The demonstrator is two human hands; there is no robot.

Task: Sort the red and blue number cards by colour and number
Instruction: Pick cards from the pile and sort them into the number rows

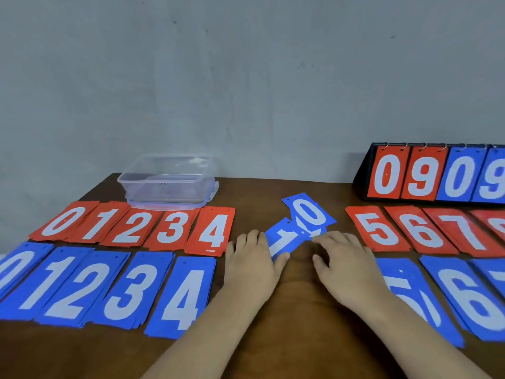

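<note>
While left hand (251, 261) pinches blue 1 card (282, 240), right hand (345, 261) slack; scoreboard (426, 173) beyond

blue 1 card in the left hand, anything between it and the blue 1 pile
Nothing upright. The blue 1 card, held by the left hand, only has to cross the flat blue 4 pile, blue 3 pile and blue 2 pile to reach the blue 1 pile.
</note>
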